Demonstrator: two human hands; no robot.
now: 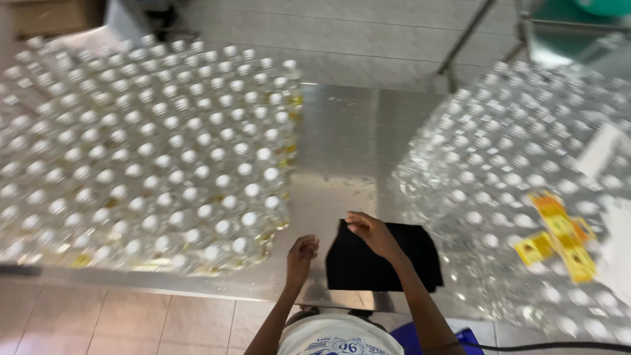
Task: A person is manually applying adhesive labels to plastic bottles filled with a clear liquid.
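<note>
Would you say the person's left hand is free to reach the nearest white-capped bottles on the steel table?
Probably yes: the left hand hovers empty beside the near corner of the bottles, with only bare steel table between. The right hand rests on the black cloth.

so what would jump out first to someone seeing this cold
The big block of clear bottles with white caps packed tight on the left of the steel table, and a second mass of bottles on the right. Between them, near the table's front edge, the right hand touches a black cloth.
</note>
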